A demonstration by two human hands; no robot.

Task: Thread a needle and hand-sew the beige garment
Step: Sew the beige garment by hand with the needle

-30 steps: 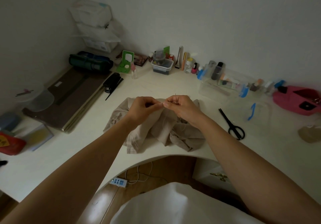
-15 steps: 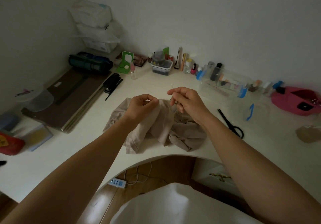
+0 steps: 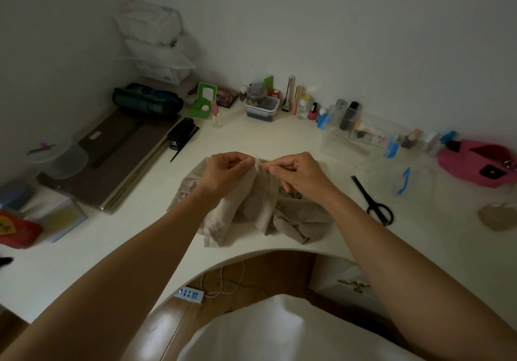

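The beige garment [image 3: 251, 209] lies crumpled on the white desk [image 3: 156, 220] in front of me, with one fold lifted. My left hand [image 3: 226, 170] pinches that raised fold between thumb and forefinger. Close beside it, my right hand [image 3: 299, 173] pinches the needle against the same fold; the needle is barely visible between the fingertips. The two hands nearly touch at the fabric's top edge. A thin pale thread [image 3: 265, 190] hangs down over the cloth below them.
Black scissors [image 3: 373, 202] lie right of the garment. A clear plastic box [image 3: 361, 142], small bottles and a pink case [image 3: 481, 164] line the back right. A black stapler [image 3: 181, 134] and dark boards [image 3: 112, 159] sit left. The desk's curved front edge is near my body.
My right hand held the needle upright, rose away from the cloth drawing thread, and has come back down to the fold. My left hand has kept its pinch on the fabric.
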